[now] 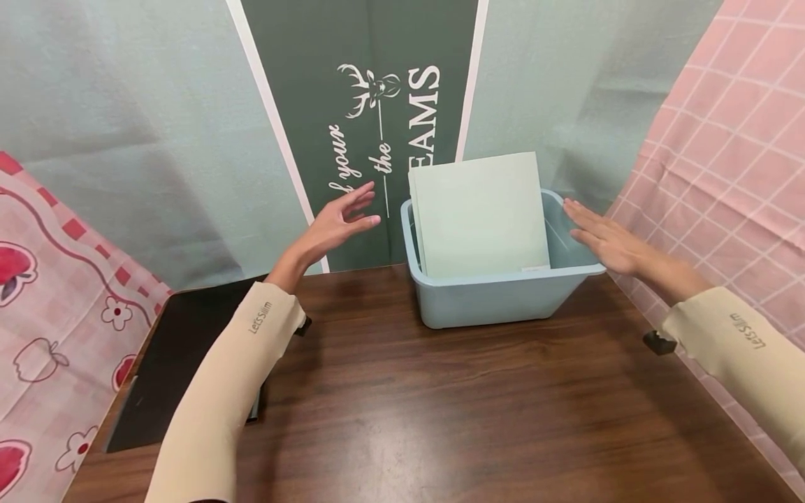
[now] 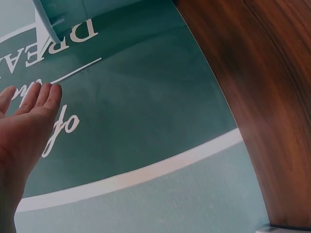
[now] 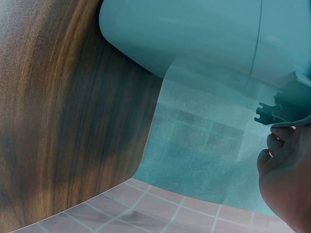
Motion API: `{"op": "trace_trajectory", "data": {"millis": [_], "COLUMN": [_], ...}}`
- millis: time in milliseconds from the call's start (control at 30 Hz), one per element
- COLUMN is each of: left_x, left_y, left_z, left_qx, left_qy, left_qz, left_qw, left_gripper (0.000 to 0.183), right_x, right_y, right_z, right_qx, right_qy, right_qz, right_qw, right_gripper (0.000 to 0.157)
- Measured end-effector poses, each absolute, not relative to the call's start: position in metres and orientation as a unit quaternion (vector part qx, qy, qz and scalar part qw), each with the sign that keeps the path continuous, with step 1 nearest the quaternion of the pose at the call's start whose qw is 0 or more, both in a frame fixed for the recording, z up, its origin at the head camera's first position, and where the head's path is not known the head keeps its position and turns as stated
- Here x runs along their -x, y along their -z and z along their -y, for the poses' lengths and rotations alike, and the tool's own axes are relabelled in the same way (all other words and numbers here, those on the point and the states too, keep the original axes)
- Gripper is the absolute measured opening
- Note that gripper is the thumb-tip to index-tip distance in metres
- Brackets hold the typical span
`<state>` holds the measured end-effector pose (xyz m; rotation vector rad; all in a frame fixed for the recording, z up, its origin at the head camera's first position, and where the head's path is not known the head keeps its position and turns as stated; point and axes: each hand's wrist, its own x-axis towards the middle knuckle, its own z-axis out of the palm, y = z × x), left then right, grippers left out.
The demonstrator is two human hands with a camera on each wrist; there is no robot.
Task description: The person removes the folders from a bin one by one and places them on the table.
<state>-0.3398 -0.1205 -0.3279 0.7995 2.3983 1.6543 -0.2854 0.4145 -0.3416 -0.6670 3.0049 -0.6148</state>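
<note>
A light blue plastic bin (image 1: 490,304) stands at the far side of the brown wooden table. Pale green flat sheets or folders (image 1: 481,216) lean upright inside it, rising above its rim. My left hand (image 1: 339,222) hovers in the air left of the bin, fingers extended, thumb apart, holding nothing. My right hand (image 1: 606,241) is at the bin's right end with its fingers fairly straight. In the right wrist view, the fingertips (image 3: 279,138) of that hand are against or very close to the bin's rim; firm contact cannot be told.
A thin black flat panel (image 1: 182,349) lies at the table's left edge, partly behind my left forearm. Behind the table (image 1: 402,412) hangs a green cloth (image 1: 371,42) with white lettering. Pink checked cloth (image 1: 723,181) hangs at right, fruit-patterned cloth (image 1: 50,335) at left.
</note>
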Motion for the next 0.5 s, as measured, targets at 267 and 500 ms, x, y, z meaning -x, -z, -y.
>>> {"op": "trace_trajectory", "data": {"millis": [267,500], "left_x": [0.346,0.354], "left_y": [0.321,0.315], "left_z": [0.105,0.092], "left_qx": [-0.261,-0.252], "left_qy": [-0.534,-0.526], "left_qz": [-0.801,-0.809], "left_qw": [0.066,0.073], "left_gripper": [0.077,0.078], "right_x": [0.284,0.286], "right_y": [0.344,0.344], "right_z": [-0.415,-0.417], "right_qx": [0.211,0.21], "right_qy": [0.206,0.203], "right_qz": [-0.955,-0.956], "right_qw": [0.0,-0.004], "right_gripper": [0.064,0.064]}}
